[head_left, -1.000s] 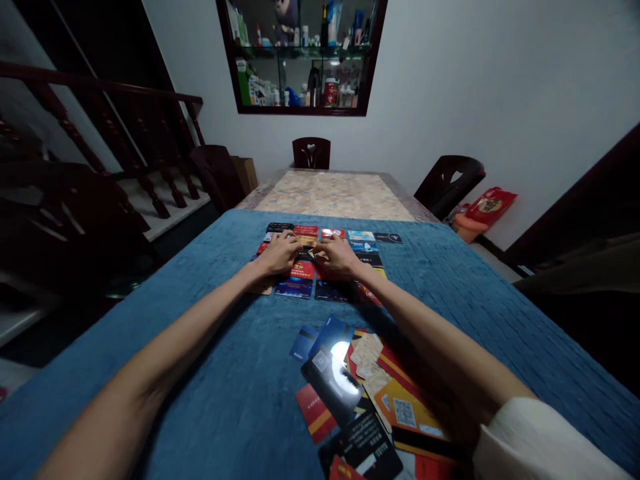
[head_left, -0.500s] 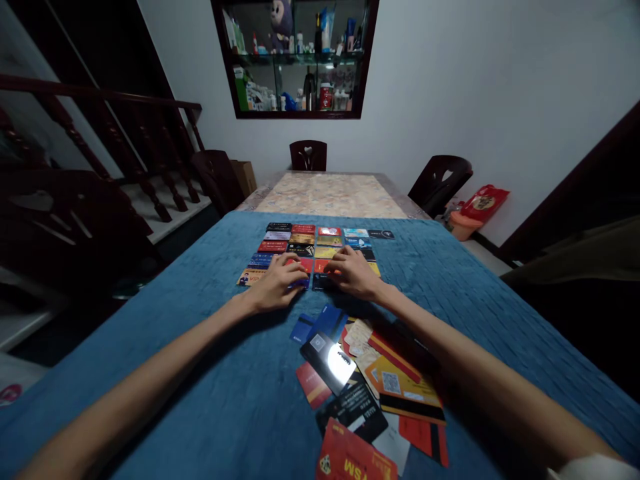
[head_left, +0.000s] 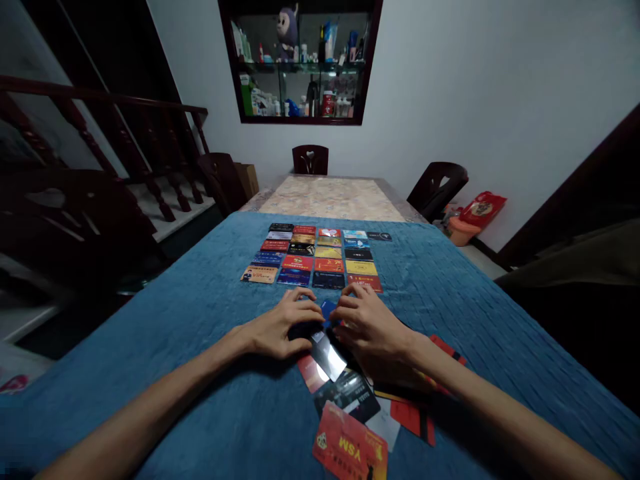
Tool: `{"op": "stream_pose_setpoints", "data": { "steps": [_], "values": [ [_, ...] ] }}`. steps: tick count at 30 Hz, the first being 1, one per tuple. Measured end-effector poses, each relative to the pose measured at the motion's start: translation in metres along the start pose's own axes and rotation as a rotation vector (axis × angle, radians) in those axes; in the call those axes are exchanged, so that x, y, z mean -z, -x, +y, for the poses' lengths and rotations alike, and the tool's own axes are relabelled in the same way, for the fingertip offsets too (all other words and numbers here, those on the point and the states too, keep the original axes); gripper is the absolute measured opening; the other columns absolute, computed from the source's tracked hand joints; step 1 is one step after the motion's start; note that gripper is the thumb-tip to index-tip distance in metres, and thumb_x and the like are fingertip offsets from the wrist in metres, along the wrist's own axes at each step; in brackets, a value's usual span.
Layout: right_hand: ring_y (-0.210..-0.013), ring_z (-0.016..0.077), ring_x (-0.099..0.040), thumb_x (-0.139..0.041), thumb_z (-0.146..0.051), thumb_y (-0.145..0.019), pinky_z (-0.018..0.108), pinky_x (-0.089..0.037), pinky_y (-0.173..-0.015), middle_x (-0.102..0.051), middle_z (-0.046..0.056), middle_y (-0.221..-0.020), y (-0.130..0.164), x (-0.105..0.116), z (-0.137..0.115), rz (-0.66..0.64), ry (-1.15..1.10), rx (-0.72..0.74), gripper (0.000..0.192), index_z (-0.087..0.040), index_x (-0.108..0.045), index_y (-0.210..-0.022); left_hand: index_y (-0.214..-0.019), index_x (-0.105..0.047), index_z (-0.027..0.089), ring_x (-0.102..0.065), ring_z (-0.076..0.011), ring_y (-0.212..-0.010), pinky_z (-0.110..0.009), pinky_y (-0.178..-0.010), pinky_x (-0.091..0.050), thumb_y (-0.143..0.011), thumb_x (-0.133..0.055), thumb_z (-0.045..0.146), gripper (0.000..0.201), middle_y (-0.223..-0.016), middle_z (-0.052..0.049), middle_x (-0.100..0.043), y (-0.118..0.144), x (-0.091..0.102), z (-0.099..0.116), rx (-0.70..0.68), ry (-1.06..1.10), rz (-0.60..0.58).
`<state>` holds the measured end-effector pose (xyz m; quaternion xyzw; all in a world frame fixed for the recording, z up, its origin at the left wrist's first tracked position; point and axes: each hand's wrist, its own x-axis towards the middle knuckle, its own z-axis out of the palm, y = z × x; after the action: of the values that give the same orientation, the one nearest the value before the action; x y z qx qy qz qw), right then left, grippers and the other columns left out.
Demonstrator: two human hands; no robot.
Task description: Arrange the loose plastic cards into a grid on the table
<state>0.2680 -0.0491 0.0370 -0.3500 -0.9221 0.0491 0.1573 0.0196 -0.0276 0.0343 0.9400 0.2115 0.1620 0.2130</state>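
Where the loose cards lie: a scattered pile (head_left: 365, 407) on the near part of the surface, just right of centre, the cards overlapping at all angles; a red card (head_left: 350, 452) lies nearest of all.
Cloth: a blue cloth (head_left: 200, 347) covers the near half of the surface and carries every card.
Left hand: the left hand (head_left: 277, 331) lies palm down at the far left edge of the pile, fingers curled onto a dark glossy card (head_left: 327, 355); I cannot tell whether it grips the card or only presses it.
Right hand: the right hand (head_left: 373, 331) lies palm down on the pile's far right part, fingers bent and half closed, touching cards; no clear grasp shows.
Between the hands: a blue card (head_left: 327, 309) peeks out, touching both sets of fingertips.
Laid cards: a neat grid (head_left: 313, 257) of several rows lies just beyond the hands, apart from them, edges aligned, face up.
Progress: judging by this, a good part is laid out; the pile is not yet sorted into rows.
Far end: bare patterned surface (head_left: 330, 197), then a chair (head_left: 310, 159).
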Motion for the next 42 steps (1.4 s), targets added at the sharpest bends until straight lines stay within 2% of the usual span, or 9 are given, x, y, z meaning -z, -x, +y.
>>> {"op": "stream_pose_setpoints", "data": {
  "steps": [4,12,22,29,36,42],
  "values": [
    [-0.105,0.0259,-0.047,-0.063,-0.028,-0.092,0.041,-0.034,-0.088,-0.069,0.007,-0.099,0.004,0.001,-0.006,-0.004,-0.044,0.027,0.014,-0.021,-0.07,-0.101,-0.119,-0.063,0.019,-0.039,-0.0313,-0.129,-0.055,-0.113,-0.033,-0.079,-0.069,0.022,0.041,-0.124,-0.008,-0.064,0.003,-0.002,0.004,-0.042,-0.008,-0.06],
    [-0.107,0.026,-0.047,-0.064,-0.029,-0.091,0.042,-0.033,-0.089,-0.07,0.007,-0.102,0.006,-0.003,-0.005,-0.024,-0.059,0.031,0.015,-0.02,-0.071,-0.102,-0.117,-0.064,0.019,-0.04,-0.0321,-0.127,-0.056,-0.112,-0.033,-0.075,-0.069,0.016,0.042,-0.124,-0.009,-0.064,0.003,-0.006,0.003,-0.041,-0.058,-0.063],
    [-0.107,0.0264,-0.05,-0.065,-0.031,-0.091,0.043,-0.034,-0.088,-0.071,0.007,-0.103,0.009,-0.004,-0.013,-0.055,-0.067,0.039,0.016,-0.021,-0.071,-0.102,-0.118,-0.063,0.02,-0.046,-0.0294,-0.121,-0.05,-0.105,-0.039,-0.083,-0.069,0.021,0.035,-0.121,-0.011,-0.062,0.004,-0.004,0.007,-0.055,-0.119,-0.055],
    [-0.106,0.026,-0.05,-0.064,-0.032,-0.091,0.043,-0.035,-0.089,-0.07,0.007,-0.106,0.009,-0.005,-0.016,-0.103,-0.065,0.025,0.02,-0.021,-0.071,-0.107,-0.115,-0.063,0.019,-0.047,-0.0288,-0.124,-0.046,-0.106,-0.038,-0.089,-0.065,0.026,0.027,-0.119,-0.01,-0.065,0.005,-0.004,0.005,-0.151,-0.235,-0.071],
    [-0.106,0.0264,-0.05,-0.065,-0.03,-0.09,0.044,-0.036,-0.09,-0.07,0.008,-0.106,0.01,-0.004,-0.017,-0.12,-0.09,0.012,0.021,-0.02,-0.071,-0.107,-0.105,-0.065,0.016,-0.051,-0.0278,-0.117,-0.043,-0.102,-0.041,-0.089,-0.063,0.027,0.02,-0.109,-0.011,-0.067,0.004,-0.009,0.006,-0.266,-0.385,-0.036],
    [-0.104,0.0254,-0.05,-0.062,-0.031,-0.093,0.043,-0.036,-0.089,-0.069,0.008,-0.106,0.01,-0.002,-0.018,-0.119,-0.099,0.016,0.02,-0.02,-0.07,-0.108,-0.105,-0.066,0.017,-0.052,-0.0271,-0.111,-0.043,-0.099,-0.044,-0.09,-0.063,0.031,0.021,-0.103,-0.01,-0.067,0.005,-0.01,0.003,-0.285,-0.378,0.019]
  ]
}}
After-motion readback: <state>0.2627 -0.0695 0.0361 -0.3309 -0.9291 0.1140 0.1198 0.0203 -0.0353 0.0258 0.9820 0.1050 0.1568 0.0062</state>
